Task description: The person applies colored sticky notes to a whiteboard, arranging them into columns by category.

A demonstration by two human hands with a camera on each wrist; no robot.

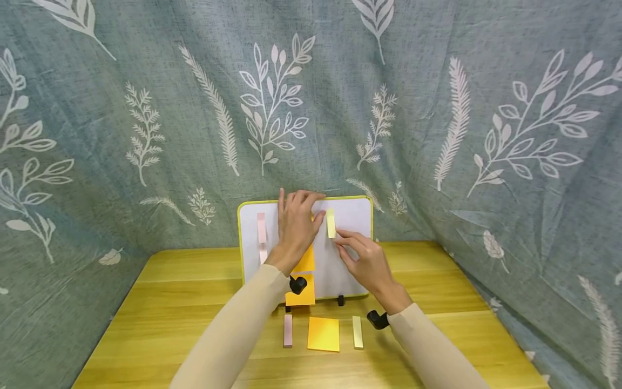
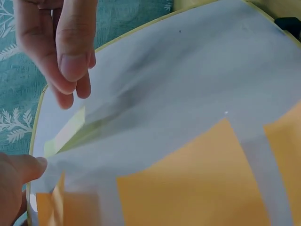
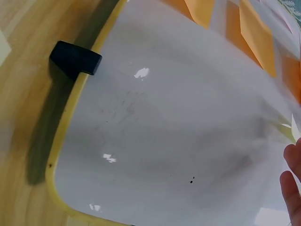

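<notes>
A whiteboard (image 1: 350, 270) with a yellow rim stands tilted on the table. My left hand (image 1: 297, 229) lies across its upper middle, fingers extended toward the top edge, in front of orange sticky notes (image 1: 305, 260). Its thumb (image 2: 28, 168) is near the top of a pale yellow sticky strip (image 1: 331, 223), whose lower end lifts away from the board. Just below and right of that strip is my right hand (image 1: 365, 262), its fingers loosely bent. In the left wrist view, a small gap separates these fingertips from the strip, and nothing shows between them.
Pink strips (image 1: 262, 228) are stuck at the board's left. On the wooden table (image 1: 418, 346) in front lie a pink strip pad (image 1: 288, 330), an orange note pad (image 1: 323, 334) and a yellow strip pad (image 1: 358, 333). Black feet (image 1: 341, 300) support the board. A patterned curtain (image 1: 194, 135) hangs behind.
</notes>
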